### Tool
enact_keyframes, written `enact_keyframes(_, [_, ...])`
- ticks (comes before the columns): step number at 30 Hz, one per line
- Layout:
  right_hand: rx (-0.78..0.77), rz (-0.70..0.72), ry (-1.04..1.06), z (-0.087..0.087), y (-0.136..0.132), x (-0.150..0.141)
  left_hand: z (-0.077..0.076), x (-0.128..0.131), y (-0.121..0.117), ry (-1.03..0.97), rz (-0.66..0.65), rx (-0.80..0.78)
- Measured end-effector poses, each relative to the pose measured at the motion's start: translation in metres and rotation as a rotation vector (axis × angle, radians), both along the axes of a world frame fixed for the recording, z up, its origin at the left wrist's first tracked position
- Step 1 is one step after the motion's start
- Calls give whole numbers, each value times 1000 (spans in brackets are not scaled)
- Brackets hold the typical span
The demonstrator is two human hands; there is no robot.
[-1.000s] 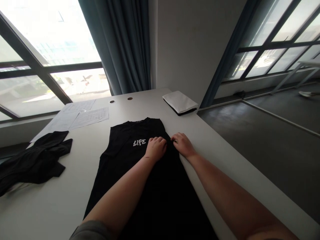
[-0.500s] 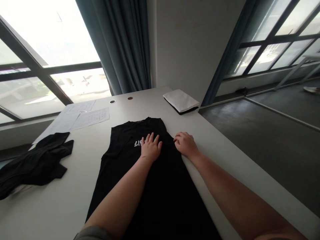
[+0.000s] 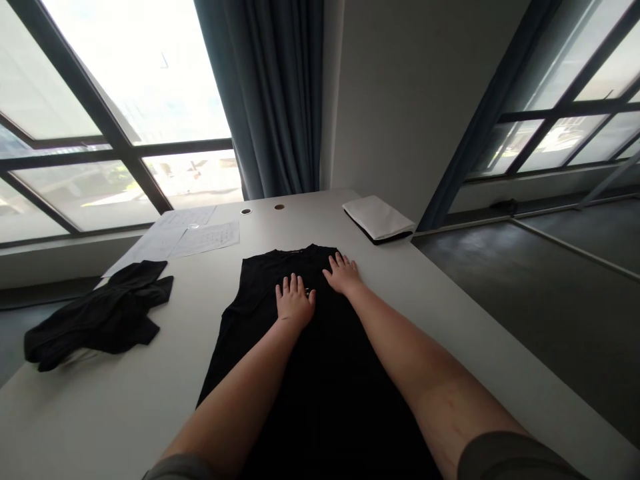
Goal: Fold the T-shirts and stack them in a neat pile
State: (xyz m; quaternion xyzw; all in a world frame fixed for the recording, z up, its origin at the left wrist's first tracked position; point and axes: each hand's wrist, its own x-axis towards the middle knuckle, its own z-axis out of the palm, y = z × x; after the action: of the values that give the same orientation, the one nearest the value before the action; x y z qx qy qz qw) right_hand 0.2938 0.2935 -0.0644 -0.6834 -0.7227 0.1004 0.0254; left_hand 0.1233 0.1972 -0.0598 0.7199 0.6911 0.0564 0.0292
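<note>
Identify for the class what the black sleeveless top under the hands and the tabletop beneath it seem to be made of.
The black sleeveless top looks like a matte knit, perhaps cotton: it lies soft and limp, without shine. The white tabletop looks like smooth laminate, with an even, faintly glossy surface; its core cannot be seen.

On the table (image 3: 100,413), a shirt (image 3: 320,400), a garment (image 3: 95,317) to its left, papers (image 3: 200,239) and folded cloth (image 3: 379,219) behind.

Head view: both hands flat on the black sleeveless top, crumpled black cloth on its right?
No: head view shows the crumpled black cloth left of the black sleeveless top, not right. The left hand and right hand are flat on it.
</note>
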Motion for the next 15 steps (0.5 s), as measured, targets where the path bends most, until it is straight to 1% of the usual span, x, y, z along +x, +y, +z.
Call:
enact_keyframes(2, [-11,5,-8,-4,6,3,4,-26,4,54,-55,86])
enact_keyframes(4, [-9,12,-6,-6,10,5,9,-57,17,92,-127,181])
enact_keyframes(5, [-9,11,-5,-7,12,5,12,-74,26,92,-97,194])
enact_keyframes(6, [-12,7,-6,-7,13,4,14,-91,37,78,-34,151])
enact_keyframes(7, [-19,1,-9,-7,15,3,16,-109,48,56,29,60])
enact_keyframes(8, [-28,-5,-13,-7,17,2,17,-125,59,29,74,-49])
enact_keyframes(9, [-36,-12,-17,-6,19,1,16,-139,68,18,92,-100])
enact_keyframes(11, [-47,-21,-22,-6,22,-1,12,-161,82,-2,134,-140])
enact_keyframes(12, [-49,-24,-22,-6,24,-2,9,-168,87,-6,155,-138])
enact_keyframes(15, [-50,-41,-15,-4,29,-2,0,-176,94,-13,205,-128])
